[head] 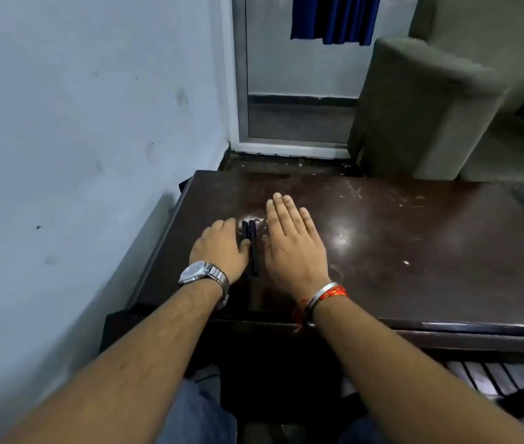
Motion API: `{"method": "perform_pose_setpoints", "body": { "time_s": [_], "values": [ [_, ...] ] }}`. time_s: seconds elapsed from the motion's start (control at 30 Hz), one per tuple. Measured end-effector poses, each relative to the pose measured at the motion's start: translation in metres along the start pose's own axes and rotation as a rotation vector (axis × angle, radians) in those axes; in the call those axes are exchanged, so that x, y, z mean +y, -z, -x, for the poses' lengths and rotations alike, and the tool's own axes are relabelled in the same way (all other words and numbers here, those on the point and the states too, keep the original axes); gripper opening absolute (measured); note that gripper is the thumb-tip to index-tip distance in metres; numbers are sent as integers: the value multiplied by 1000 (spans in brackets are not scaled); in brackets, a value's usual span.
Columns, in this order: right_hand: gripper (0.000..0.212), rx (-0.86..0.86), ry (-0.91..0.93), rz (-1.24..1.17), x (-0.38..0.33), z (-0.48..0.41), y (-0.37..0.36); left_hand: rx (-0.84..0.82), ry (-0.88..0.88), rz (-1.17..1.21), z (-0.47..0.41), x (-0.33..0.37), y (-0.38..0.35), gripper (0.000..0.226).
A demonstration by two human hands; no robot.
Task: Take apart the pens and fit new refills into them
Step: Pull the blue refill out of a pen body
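Observation:
Two dark pens (252, 245) lie side by side on the dark wooden table (398, 251), pointing away from me. My left hand (220, 248) rests just left of them, its fingers curled downward and its thumb touching the nearer pen. Flat on the table just right of the pens is my right hand (292, 245), fingers straight and together. Neither hand holds a pen. No loose refills show.
A pale wall (78, 123) runs close along the table's left edge. A grey-green sofa (440, 107) stands behind the table at the right. A door frame (286, 91) and a blue curtain (334, 17) are at the back.

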State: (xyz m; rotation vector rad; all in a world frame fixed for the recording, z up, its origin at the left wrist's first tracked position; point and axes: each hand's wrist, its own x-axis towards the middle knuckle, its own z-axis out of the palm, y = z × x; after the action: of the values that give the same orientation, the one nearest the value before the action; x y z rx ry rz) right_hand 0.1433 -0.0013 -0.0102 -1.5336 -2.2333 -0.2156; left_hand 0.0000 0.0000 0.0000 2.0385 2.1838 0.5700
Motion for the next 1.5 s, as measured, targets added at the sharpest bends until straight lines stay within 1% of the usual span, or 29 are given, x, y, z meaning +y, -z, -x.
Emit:
{"method": "perform_pose_setpoints", "body": {
  "time_s": [0.1, 0.23, 0.33, 0.43, 0.5, 0.53, 0.6, 0.67, 0.8, 0.9, 0.97, 1.1, 1.2, 1.33, 1.4, 1.43, 1.47, 1.5],
  "values": [
    [57, 18, -14, -7, -3, -9, -25, 10, 104, 100, -16, -6, -24, 29],
    [57, -9, -48, -31, -2, -13, -52, -35, 232, 218, -35, -5, -47, 27],
    [53, 3, -69, -20, 2, -12, -61, -3, 294, 268, -43, -8, -56, 23],
    [52, 4, -41, -26, 0, -19, -59, 4, 309, 245, -49, -4, -57, 19],
    [55, 1, -65, -86, -2, -24, -52, -1, 327, 220, -49, -2, -55, 22],
    [55, 9, -102, -148, -2, -26, -50, 5, 339, 226, -48, -1, -53, 24],
    [47, 59, -185, -301, -2, -30, -46, 51, 320, 289, -46, 0, -49, 26],
    [41, 89, -291, -521, 0, -33, -45, 82, 279, 393, -41, 1, -43, 25],
    [36, -19, -552, -1041, 5, -39, -50, 91, 211, 584, -33, 8, -32, 11],
    [25, 24, -608, -1361, 3, -42, -51, 113, 126, 622, -30, 13, -30, 12],
    [24, 39, -608, -1472, 2, -44, -48, 126, 94, 627, -29, 14, -30, 16],
    [26, 57, -658, -1559, 1, -48, -44, 156, 40, 632, -28, 15, -31, 20],
    [23, 85, -685, -1650, 2, -51, -41, 181, 47, 692, -28, 16, -29, 16],
    [21, 129, -688, -1684, 5, -54, -37, 113, 41, 742, -27, 11, -27, 13],
    [20, 194, -736, -1679, 9, -55, -34, 88, 90, 663, -28, 4, -26, 16],
    [20, 237, -740, -1639, 13, -56, -35, 102, 151, 631, -30, 0, -25, 18],
    [19, 260, -725, -1557, 17, -55, -35, 135, 226, 616, -31, -5, -24, 20],
    [17, 243, -697, -1435, 20, -54, -37, 172, 301, 607, -33, -10, -22, 22]
  ]
}}
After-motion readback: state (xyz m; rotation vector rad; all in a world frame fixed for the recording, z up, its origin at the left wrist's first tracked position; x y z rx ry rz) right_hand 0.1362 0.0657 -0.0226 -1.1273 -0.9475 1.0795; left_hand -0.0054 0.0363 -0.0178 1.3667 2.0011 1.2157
